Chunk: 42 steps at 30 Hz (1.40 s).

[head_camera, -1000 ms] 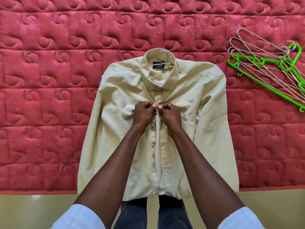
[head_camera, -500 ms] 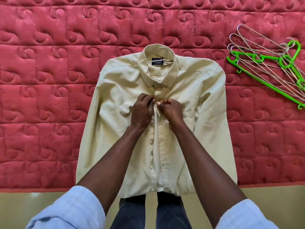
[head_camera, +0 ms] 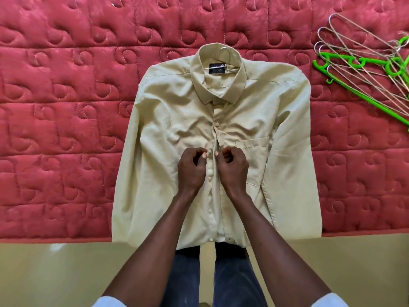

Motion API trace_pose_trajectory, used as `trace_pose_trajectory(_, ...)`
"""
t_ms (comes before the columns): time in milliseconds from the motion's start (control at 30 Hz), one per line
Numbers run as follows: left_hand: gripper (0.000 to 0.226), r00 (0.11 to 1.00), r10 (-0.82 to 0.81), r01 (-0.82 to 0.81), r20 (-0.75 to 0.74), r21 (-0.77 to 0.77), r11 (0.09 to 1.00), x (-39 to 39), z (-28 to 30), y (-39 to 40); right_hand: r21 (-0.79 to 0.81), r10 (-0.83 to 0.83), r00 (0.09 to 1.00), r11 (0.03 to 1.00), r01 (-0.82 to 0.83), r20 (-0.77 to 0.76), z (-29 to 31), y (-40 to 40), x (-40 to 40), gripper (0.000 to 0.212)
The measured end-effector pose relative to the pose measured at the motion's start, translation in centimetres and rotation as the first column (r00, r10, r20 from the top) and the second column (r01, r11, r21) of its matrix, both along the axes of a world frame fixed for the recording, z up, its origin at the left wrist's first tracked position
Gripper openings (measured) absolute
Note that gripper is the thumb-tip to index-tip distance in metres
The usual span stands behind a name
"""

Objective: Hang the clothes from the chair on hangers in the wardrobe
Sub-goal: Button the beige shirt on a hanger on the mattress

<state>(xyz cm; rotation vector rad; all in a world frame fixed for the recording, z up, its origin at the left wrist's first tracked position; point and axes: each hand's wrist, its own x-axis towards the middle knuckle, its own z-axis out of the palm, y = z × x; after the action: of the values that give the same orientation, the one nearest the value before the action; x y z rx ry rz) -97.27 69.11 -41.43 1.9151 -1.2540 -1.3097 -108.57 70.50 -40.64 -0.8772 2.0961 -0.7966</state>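
A pale yellow shirt (head_camera: 177,120) lies front-up on a red quilted bed (head_camera: 62,96), collar away from the person, hem hanging just over the bed's near edge. Inside the collar a wire hanger (head_camera: 225,56) shows its hook and part of its bar beside a dark label (head_camera: 218,69). The sleeves run straight down each side. The placket is closed at the upper button and gapes slightly just above the hands; cloth is wrinkled around that spot. A chest pocket (head_camera: 252,145) sits on the right of the placket.

Both hands are at mid-chest on the placket. The left hand (head_camera: 191,169) has its fingers curled, thumb and fingertip pinching the left edge of the opening. The right hand (head_camera: 232,168) is curled likewise, its grip narrow on the right edge, where a small pale button seems to show at the fingertips. The 2 hands are just beside each other, with the placket between them.

At the far right of the bed lies a pile of spare hangers (head_camera: 363,69), several wire ones tangled with green plastic ones, well apart from the shirt. Below the bed edge are a tan floor (head_camera: 66,273) and dark trousers (head_camera: 232,275).
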Motion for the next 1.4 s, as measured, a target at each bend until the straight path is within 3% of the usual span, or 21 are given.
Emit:
trace_pose_trajectory(300,0.014,0.997,-0.054,0.057,-0.048,0.066,0.996,0.3,-0.3,-0.9,0.091,0.102,0.977,0.992,-0.086,-0.185,-0.4,-0.5,0.9,0.018)
trace_pose_trajectory(500,0.010,0.999,0.036,-0.033,-0.030,0.105,0.994,-0.4,-0.8,-1.2,0.134,0.173,0.931,0.982,-0.136,-0.322,-1.0,-0.7,1.8,0.029)
trace_pose_trajectory(933,0.019,0.998,0.045,-0.050,0.048,0.097,0.994,-1.3,-1.0,-1.2,0.176,0.255,0.887,0.964,-0.201,-0.385,-0.5,-0.9,1.6,0.025)
trace_pose_trajectory(1167,0.014,0.991,0.121,-0.116,-0.050,0.091,0.989,-1.0,-1.5,-0.7,-0.014,-0.032,0.984,0.999,0.030,-0.176,-0.6,0.7,1.4,0.013)
trace_pose_trajectory(1300,0.014,0.963,0.183,-0.155,-0.199,0.147,0.977,-0.5,-0.9,-0.5,0.015,-0.185,0.980,0.983,0.184,0.078,0.3,0.9,0.5,0.010)
trace_pose_trajectory(1400,0.011,0.935,0.227,-0.187,-0.273,0.165,0.968,-0.5,0.1,-0.4,0.051,-0.208,0.946,0.978,0.202,0.247,1.4,1.1,-0.3,0.003)
